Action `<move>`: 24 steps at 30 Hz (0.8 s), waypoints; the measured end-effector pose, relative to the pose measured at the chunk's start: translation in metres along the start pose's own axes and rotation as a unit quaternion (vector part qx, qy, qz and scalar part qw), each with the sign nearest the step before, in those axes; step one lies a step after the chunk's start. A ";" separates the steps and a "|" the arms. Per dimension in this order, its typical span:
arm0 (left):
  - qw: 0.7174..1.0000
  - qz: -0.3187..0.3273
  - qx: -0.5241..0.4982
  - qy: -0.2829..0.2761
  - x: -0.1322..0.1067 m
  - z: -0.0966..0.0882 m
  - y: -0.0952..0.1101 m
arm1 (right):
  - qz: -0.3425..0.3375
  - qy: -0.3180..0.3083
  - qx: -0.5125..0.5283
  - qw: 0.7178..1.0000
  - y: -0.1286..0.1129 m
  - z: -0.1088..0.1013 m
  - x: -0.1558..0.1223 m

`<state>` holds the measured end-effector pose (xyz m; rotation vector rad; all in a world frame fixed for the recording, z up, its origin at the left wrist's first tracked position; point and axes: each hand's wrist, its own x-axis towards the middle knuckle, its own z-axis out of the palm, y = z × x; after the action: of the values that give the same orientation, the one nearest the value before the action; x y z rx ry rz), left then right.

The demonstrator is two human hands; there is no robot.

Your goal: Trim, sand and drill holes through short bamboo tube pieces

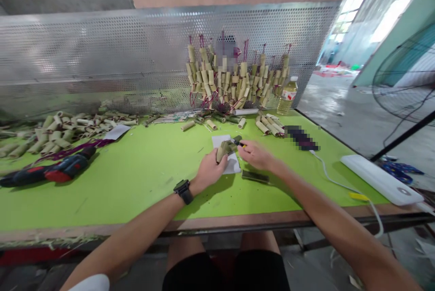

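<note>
Over a white sheet of paper (234, 167) on the green tabletop, my left hand (210, 168) is closed around a pale bamboo tube (222, 151). Close to the tube's far end, my right hand (257, 155) is closed on a small black tool with a yellow part (242, 145); the fingers cover most of it, so its kind is not clear. More greenish bamboo bits and a dark end show between the hands, too small to separate. Just below my right hand lies a dark green flat bamboo piece (255, 177).
Cut bamboo tubes (56, 134) and a cordless drill (64, 167) lie left. Strung bamboo pieces (234, 80) hang on the perforated metal panel (102, 55). An oil bottle (288, 96), a dark phone-like object (302, 138) on a white cable, and a white power strip (380, 178) are right.
</note>
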<state>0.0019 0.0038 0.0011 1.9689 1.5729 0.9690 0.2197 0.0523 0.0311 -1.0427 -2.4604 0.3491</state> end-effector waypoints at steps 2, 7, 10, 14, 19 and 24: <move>1.000 0.001 -0.004 0.006 0.002 0.000 -0.001 | -0.020 -0.021 0.016 0.999 -0.015 0.010 -0.001; 1.000 0.009 0.002 0.008 0.003 0.001 -0.003 | -0.019 -0.063 0.051 0.996 -0.026 0.019 -0.001; 1.000 0.016 0.012 0.000 0.003 0.001 -0.004 | -0.022 -0.065 0.052 0.996 -0.022 0.017 -0.001; 1.000 0.018 0.009 0.000 0.004 0.000 -0.003 | -0.027 -0.042 0.012 0.999 -0.020 0.019 0.000; 1.000 0.005 0.023 0.006 0.004 0.000 -0.001 | -0.029 -0.030 -0.021 0.999 -0.017 0.029 0.005; 0.999 0.015 0.031 -0.008 -0.007 -0.001 0.005 | 0.059 -0.023 0.020 0.998 0.019 0.015 0.009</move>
<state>0.0032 -0.0046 0.0036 2.0422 1.5870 0.9234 0.2186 0.0703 0.0135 -1.1790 -2.4262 0.4639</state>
